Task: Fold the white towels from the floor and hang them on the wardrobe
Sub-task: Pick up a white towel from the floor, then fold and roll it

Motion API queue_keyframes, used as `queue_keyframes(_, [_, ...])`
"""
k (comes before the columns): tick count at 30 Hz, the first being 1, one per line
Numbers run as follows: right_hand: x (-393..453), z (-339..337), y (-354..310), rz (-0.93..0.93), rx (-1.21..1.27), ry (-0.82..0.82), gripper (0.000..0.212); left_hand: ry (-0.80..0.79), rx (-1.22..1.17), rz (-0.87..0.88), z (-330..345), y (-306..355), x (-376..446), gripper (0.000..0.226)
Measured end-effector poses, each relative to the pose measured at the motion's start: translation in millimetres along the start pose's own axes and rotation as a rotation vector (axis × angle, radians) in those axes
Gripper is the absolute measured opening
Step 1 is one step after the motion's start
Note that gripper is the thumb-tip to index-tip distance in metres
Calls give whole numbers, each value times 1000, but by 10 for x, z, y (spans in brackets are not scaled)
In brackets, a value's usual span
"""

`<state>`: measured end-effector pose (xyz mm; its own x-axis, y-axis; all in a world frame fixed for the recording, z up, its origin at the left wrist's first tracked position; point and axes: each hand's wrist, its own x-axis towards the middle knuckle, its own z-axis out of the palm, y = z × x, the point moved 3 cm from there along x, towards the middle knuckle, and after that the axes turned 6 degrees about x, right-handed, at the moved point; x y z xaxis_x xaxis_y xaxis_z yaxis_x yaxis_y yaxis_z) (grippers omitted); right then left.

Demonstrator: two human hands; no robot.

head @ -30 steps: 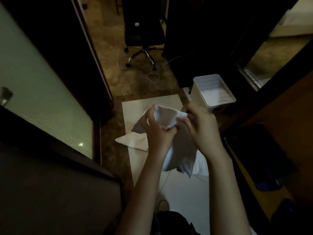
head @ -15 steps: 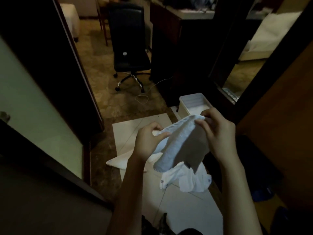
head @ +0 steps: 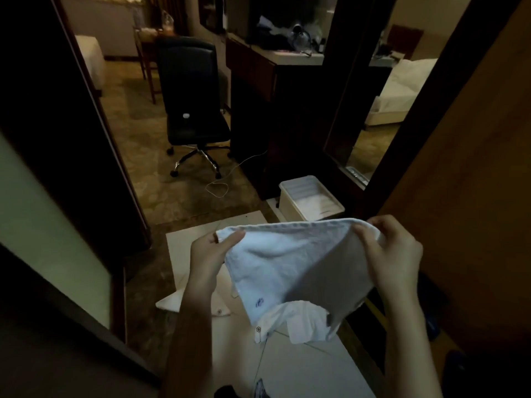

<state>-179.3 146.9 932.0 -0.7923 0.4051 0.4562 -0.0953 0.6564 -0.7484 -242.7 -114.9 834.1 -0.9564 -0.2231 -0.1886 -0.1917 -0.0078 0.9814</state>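
Note:
A white towel (head: 290, 265) hangs spread in front of me, its top hem stretched between both hands. My left hand (head: 211, 254) pinches the left top corner. The right top corner is pinched by my right hand (head: 393, 254). A small blue mark shows near the towel's lower edge. Below it, more white cloth (head: 304, 320) lies crumpled on the white floor sheet (head: 310, 369), and another white piece (head: 172, 303) lies to the left. The brown wardrobe wall (head: 465, 196) rises at the right.
A white plastic bin (head: 311, 201) stands on the floor beyond the towel. A black office chair (head: 195, 110) and a white cable (head: 218, 188) are farther back. A dark door frame (head: 94, 124) and glass panel stand at the left, a dark cabinet (head: 258, 110) behind.
My hands moved apart and pulled the bunched towel open, so it now hangs flat between them. My view tilted upward, showing more of the room.

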Motion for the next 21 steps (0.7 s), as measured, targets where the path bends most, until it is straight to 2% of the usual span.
queue_keyframes(4, [-112,-52,187,200,87,20,9,-74,-65,-58,29,-19,-101,17])
queue_keyframes(6, [-164,-31,261,363,323,-28,5,-49,-87,-40,61,36,-155,13])
queue_keyframes(8, [-209,16,221,444,500,-112,18,-58,-113,-13,134,143,-216,13])
queue_keyframes(10, [-229,51,83,391,538,-209,24,-74,-98,42,230,261,-272,19])
queue_keyframes(13, [-255,79,-133,327,611,-294,20,-121,-14,139,428,423,-381,22])
queue_keyframes(15, [-261,98,-232,309,592,-345,20,-241,-8,188,617,528,-528,15])
queue_keyframes(18, [-270,120,-358,318,605,-452,10,-382,-25,264,850,653,-720,16])
queue_keyframes(21, [-257,60,-364,277,621,-534,29,-368,-84,310,870,754,-763,20])
